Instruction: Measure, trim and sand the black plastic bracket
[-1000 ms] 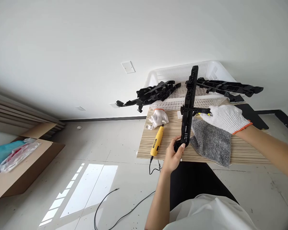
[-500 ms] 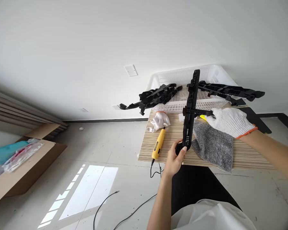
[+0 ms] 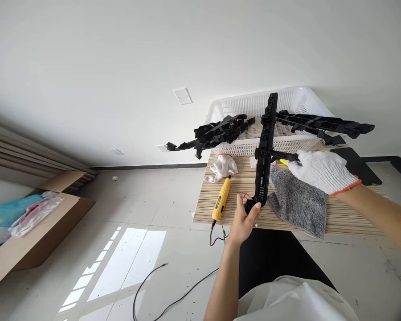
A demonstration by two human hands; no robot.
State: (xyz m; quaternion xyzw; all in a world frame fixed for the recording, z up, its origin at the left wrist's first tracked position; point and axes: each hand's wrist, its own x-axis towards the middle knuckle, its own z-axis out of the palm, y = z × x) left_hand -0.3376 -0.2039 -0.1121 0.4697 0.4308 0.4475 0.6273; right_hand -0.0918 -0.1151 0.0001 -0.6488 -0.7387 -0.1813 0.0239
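A long black plastic bracket stands lengthwise in front of me, its far end over the basket. My bare left hand grips its near, hooked end between thumb and fingers. A slim black side arm reaches right from the bracket's middle. My right hand, in a white knitted glove with an orange cuff, is closed at that arm's outer end; its fingertips are partly hidden. Just beneath the arm, a bit of a yellow object shows beside the glove. I cannot tell whether the glove touches it.
A white plastic basket at the wall holds several black brackets, some overhanging its sides. On the striped table lie a white glove, a yellow corded tool, a grey cloth and a dark flat panel. Cables cross the floor.
Both hands keep their hold, and the bracket has hardly moved. The view has shifted slightly. My right hand sits marginally farther right.
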